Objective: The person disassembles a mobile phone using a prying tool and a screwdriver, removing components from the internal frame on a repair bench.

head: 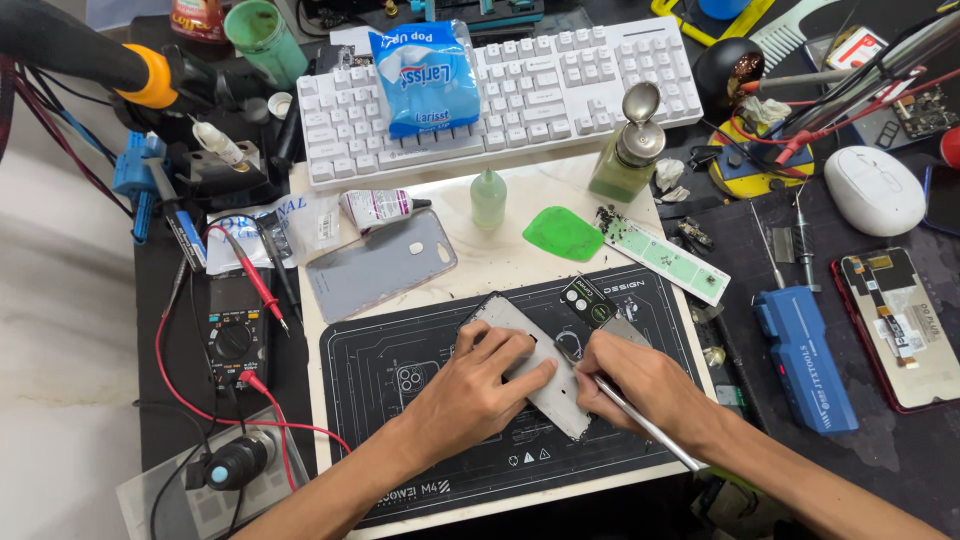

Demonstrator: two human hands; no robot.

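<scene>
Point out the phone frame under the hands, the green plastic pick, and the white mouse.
phone frame (pixel 545 390): head view, on the bare grey middle between the two hands.
green plastic pick (pixel 562 234): head view, on the centre of its flat face.
white mouse (pixel 873 188): head view, on the top of its shell.
</scene>
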